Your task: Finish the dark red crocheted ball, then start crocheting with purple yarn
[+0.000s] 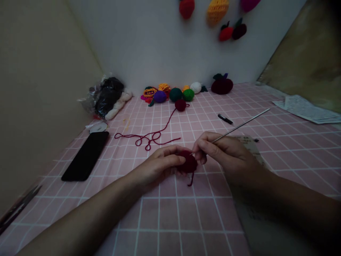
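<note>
Yarn piece (189, 163): dark red, rounded, short tail (192, 177) hanging. Left hand (162, 163) pinches it; right hand (226, 149) grips a silver rod (245, 123).

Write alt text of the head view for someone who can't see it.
A person's left hand holds a dark red yarn piece as the right hand holds a slim metal tool to it, over a pink checked cloth. A black phone lies at left; yarn balls sit near the back wall.
</note>
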The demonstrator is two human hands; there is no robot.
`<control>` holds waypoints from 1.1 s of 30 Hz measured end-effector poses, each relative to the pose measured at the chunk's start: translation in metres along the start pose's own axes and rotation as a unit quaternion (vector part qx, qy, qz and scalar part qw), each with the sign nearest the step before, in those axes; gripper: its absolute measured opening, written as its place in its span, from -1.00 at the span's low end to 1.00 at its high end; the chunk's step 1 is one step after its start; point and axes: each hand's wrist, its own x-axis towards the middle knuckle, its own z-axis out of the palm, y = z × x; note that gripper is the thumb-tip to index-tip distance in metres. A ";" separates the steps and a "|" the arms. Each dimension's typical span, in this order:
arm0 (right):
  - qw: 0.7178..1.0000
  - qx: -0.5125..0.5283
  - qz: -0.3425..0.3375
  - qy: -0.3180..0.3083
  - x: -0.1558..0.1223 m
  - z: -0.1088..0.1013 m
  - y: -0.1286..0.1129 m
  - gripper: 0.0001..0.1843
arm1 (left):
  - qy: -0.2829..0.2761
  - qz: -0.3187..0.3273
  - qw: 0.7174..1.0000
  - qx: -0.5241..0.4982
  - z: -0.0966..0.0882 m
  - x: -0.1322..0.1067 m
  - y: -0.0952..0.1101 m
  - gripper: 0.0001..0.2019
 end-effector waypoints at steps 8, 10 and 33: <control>0.993 0.032 -0.006 0.114 0.001 -0.002 0.001 -0.69 | 0.013 -0.020 1.000 -0.007 0.002 -0.001 0.001 -0.69; 0.988 0.075 0.020 0.137 0.003 -0.002 0.002 -0.71 | 0.015 -0.031 0.999 -0.016 0.004 -0.001 0.003 -0.67; 0.998 0.052 -0.007 0.047 -0.002 0.001 -0.002 -0.75 | 0.007 -0.028 0.998 -0.061 0.003 -0.001 0.006 -0.60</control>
